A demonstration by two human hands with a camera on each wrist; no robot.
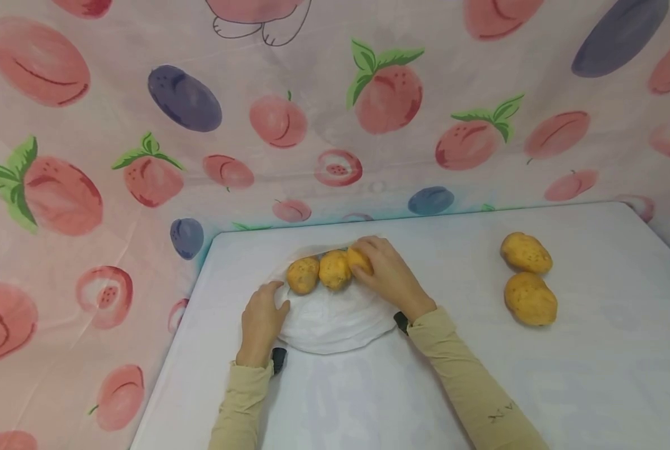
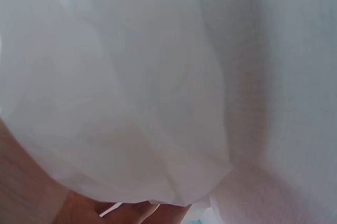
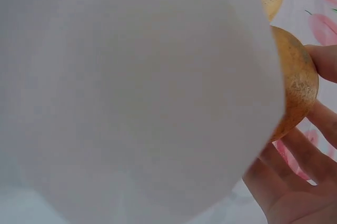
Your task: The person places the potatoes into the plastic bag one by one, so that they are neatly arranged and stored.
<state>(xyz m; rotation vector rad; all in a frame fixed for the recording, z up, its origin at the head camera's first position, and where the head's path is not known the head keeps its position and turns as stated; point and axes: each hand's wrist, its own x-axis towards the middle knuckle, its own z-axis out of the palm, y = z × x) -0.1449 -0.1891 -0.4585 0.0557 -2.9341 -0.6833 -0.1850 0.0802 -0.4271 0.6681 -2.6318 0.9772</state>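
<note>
A thin, white, rounded thing that looks like a bag (image 1: 329, 325) lies on the table. Along its far edge sit two potatoes, one at the left (image 1: 303, 275) and one in the middle (image 1: 335, 270). To the right of these my right hand (image 1: 388, 272) holds a third potato (image 1: 360, 259) between thumb and fingers; the right wrist view shows this potato (image 3: 299, 84) partly behind the white material. My left hand (image 1: 263, 319) rests at the bag's left side, thumb and fingers apart. White material (image 2: 121, 92) hides most of that hand in the left wrist view.
Two more potatoes lie on the right of the table, one farther back (image 1: 526, 253) and one nearer (image 1: 530, 299). The white-covered table (image 1: 605, 375) meets a fruit-printed cloth (image 1: 307, 187) behind and at the left.
</note>
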